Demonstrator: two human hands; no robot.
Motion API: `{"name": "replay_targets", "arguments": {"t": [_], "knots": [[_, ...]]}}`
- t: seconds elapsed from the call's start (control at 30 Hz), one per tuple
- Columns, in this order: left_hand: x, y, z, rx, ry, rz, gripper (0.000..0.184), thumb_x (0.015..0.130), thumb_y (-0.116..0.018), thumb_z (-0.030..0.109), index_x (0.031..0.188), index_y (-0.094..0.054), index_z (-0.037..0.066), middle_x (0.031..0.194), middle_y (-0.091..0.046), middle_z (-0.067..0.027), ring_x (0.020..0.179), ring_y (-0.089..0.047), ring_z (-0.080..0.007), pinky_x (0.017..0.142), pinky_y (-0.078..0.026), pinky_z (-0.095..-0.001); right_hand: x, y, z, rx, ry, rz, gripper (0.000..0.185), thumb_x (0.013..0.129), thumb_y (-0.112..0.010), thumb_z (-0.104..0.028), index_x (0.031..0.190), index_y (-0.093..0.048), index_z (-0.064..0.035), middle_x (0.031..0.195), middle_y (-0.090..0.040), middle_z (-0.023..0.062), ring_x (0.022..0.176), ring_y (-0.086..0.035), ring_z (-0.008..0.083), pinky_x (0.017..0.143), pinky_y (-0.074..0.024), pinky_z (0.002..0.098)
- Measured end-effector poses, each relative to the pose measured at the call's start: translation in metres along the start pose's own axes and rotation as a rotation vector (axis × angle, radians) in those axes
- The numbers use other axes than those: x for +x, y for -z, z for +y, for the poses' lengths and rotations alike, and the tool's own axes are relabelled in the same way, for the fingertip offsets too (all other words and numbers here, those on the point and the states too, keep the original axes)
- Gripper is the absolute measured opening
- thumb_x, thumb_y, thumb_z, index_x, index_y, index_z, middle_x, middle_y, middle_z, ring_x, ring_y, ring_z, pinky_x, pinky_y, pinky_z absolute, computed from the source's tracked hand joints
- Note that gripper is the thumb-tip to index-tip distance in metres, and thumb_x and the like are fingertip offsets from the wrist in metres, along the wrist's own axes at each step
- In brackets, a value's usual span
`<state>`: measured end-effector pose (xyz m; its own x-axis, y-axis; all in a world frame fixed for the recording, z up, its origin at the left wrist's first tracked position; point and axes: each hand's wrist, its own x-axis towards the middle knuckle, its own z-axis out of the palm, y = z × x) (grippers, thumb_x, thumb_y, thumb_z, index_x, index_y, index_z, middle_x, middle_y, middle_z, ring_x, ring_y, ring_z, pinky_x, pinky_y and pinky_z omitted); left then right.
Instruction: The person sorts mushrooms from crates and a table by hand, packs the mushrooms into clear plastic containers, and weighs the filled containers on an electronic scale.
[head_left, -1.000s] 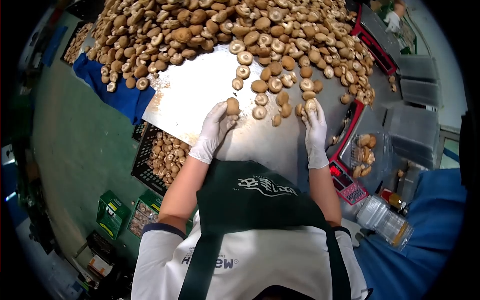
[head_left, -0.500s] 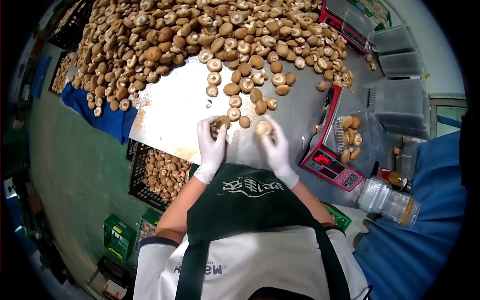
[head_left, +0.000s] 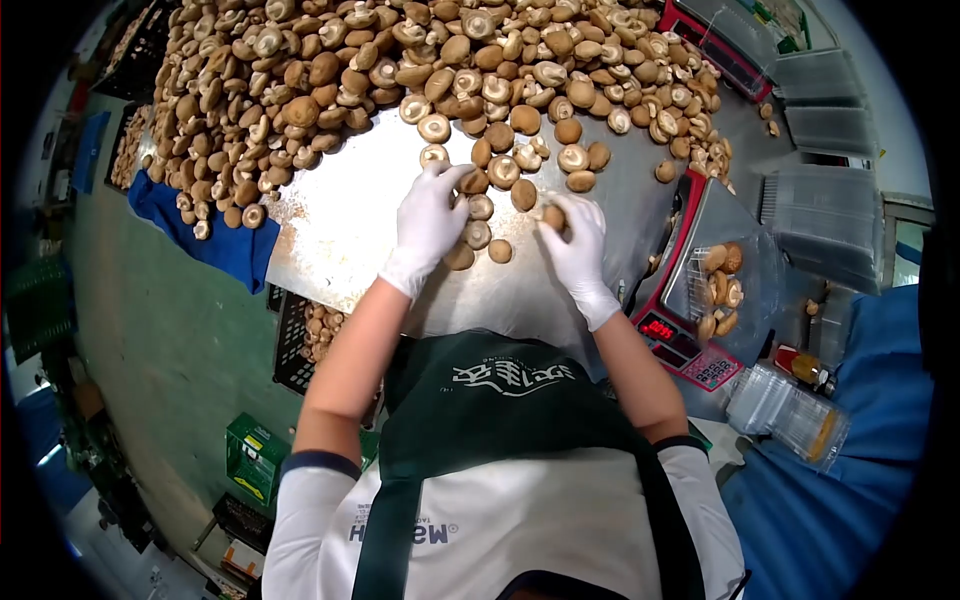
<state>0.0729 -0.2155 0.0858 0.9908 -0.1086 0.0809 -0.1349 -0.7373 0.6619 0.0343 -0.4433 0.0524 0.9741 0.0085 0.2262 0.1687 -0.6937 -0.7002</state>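
Both my hands wear white gloves and reach over the metal table among loose shiitake mushrooms. My left hand point(head_left: 430, 220) has its thumb and fingertips around a brown-capped shiitake mushroom point(head_left: 473, 181) at the near side of the loose cluster. Part of the table under its palm is hidden. Between thumb and fingers of my right hand point(head_left: 580, 245) is another shiitake mushroom point(head_left: 553, 217), partly covered. Stem-up mushrooms point(head_left: 477, 235) and a small brown cap point(head_left: 500, 251) lie between the hands.
A large mushroom heap point(head_left: 330, 80) covers the far table. To the right, a red scale point(head_left: 690, 345) bears a clear tray of mushrooms point(head_left: 722, 290). Stacked plastic trays point(head_left: 820, 220) stand beyond it. A blue cloth point(head_left: 205, 235) hangs at the left edge; a black crate point(head_left: 292, 345) sits below.
Both hands have moved farther out over the table, the right also rightward. A mushroom formerly at my left fingers now lies on the table. The camera view has shifted slightly.
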Motion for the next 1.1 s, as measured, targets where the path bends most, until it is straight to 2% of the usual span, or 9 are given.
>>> {"name": "replay_targets", "arguments": {"t": [0.1, 0.2, 0.3, 0.4, 0.67, 0.8, 0.93, 1.0, 1.1], "knots": [[0.028, -0.005, 0.0, 0.232, -0.01, -0.272, 0.038, 0.083, -0.064, 0.011, 0.12, -0.063, 0.015, 0.111, -0.062, -0.0107, 0.092, -0.066, -0.0306, 0.079, -0.054, -0.0408, 0.02, 0.024, -0.016, 0.769, -0.499, 0.044, 0.033, 0.095, -0.058, -0.01, 0.127, -0.058, -0.005, 0.117, -0.062, 0.0093, 0.106, -0.061, 0.0201, 0.088, -0.0517, 0.0342], [0.034, -0.004, -0.002, 0.208, 0.041, -0.344, 0.04, 0.085, -0.067, 0.016, 0.124, -0.061, 0.018, 0.102, -0.065, -0.0113, 0.081, -0.066, -0.0275, 0.074, -0.055, -0.0381, 0.067, 0.024, -0.005, 1.244, -0.575, 0.073, 0.022, 0.097, -0.054, -0.013, 0.115, -0.062, -0.0026, 0.109, -0.064, 0.0067, 0.096, -0.064, 0.0172, 0.082, -0.0517, 0.0292], [0.025, -0.003, -0.015, -0.253, 0.279, -0.28, 0.038, 0.091, -0.066, 0.021, 0.127, -0.058, 0.012, 0.083, -0.066, -0.0087, 0.068, -0.063, -0.0171, 0.062, -0.053, -0.0293, 0.11, 0.008, -0.027, 0.604, -0.239, -0.134, 0.016, 0.092, -0.061, -0.019, 0.096, -0.066, -0.0044, 0.096, -0.064, 0.0037, 0.089, -0.064, 0.0128, 0.075, -0.0479, 0.0262], [0.005, 0.016, -0.014, -1.108, 0.604, -0.221, 0.036, 0.095, -0.061, 0.021, 0.126, -0.055, 0.003, 0.085, -0.066, -0.0067, 0.067, -0.062, -0.0145, 0.058, -0.051, -0.0245, 0.106, -0.026, -0.038, -0.268, 0.013, -0.423, 0.026, 0.086, -0.064, -0.025, 0.108, -0.067, -0.0115, 0.11, -0.066, 0.0105, 0.101, -0.064, 0.0288, 0.084, -0.0504, 0.0382], [-0.076, 0.025, -0.004, -1.69, 0.755, -0.362, 0.051, 0.104, -0.039, 0.038, 0.149, -0.031, 0.017, 0.111, -0.062, -0.0148, 0.082, -0.066, -0.0218, 0.062, -0.055, -0.0285, 0.051, -0.021, -0.04, 0.318, -0.13, -0.116, 0.017, 0.084, -0.068, -0.01, 0.1, -0.07, -0.0058, 0.099, -0.069, 0.0108, 0.093, -0.067, 0.0251, 0.081, -0.0514, 0.0314], [-0.086, 0.016, 0.011, -1.538, 0.89, -0.31, 0.061, 0.101, -0.03, 0.059, 0.146, -0.036, 0.018, 0.109, -0.06, -0.0059, 0.082, -0.062, -0.0157, 0.067, -0.057, -0.0332, 0.001, -0.002, -0.097, 0.358, 0.176, -0.383, 0.018, 0.083, -0.067, -0.006, 0.101, -0.07, -0.0044, 0.098, -0.068, 0.0104, 0.092, -0.066, 0.0276, 0.08, -0.0528, 0.0329], [-0.093, 0.024, 0.003, -1.474, 0.765, -0.406, 0.052, 0.102, -0.035, 0.05, 0.14, -0.041, 0.015, 0.102, -0.06, -0.0073, 0.083, -0.062, -0.0177, 0.066, -0.057, -0.0342, 0.007, -0.008, -0.098, 0.436, 0.108, -0.6, 0.023, 0.085, -0.067, -0.015, 0.104, -0.068, -0.0036, 0.1, -0.068, 0.0113, 0.091, -0.066, 0.0291, 0.081, -0.0523, 0.0352], [-0.101, 0.019, -0.021, -1.867, 0.646, -0.453, 0.059, 0.1, -0.036, 0.05, 0.14, -0.04, 0.006, 0.119, -0.059, -0.019, 0.094, -0.066, -0.0313, 0.07, -0.06, -0.0394, 0.035, -0.012, -0.094, 0.388, 0.063, -0.654, 0.027, 0.086, -0.066, -0.027, 0.106, -0.07, -0.0095, 0.105, -0.069, 0.0118, 0.09, -0.066, 0.0308, 0.08, -0.0525, 0.0358], [-0.096, 0.034, -0.017, -1.976, 0.696, -0.351, 0.062, 0.099, -0.034, 0.053, 0.138, -0.041, 0.005, 0.128, -0.055, -0.0225, 0.1, -0.064, -0.0362, 0.075, -0.059, -0.0428, 0.084, -0.053, -0.078, 0.105, 0.201, -0.217, 0.029, 0.087, -0.067, -0.027, 0.113, -0.068, -0.0176, 0.107, -0.066, 0.008, 0.092, -0.065, 0.0292, 0.083, -0.0517, 0.0408]]}}
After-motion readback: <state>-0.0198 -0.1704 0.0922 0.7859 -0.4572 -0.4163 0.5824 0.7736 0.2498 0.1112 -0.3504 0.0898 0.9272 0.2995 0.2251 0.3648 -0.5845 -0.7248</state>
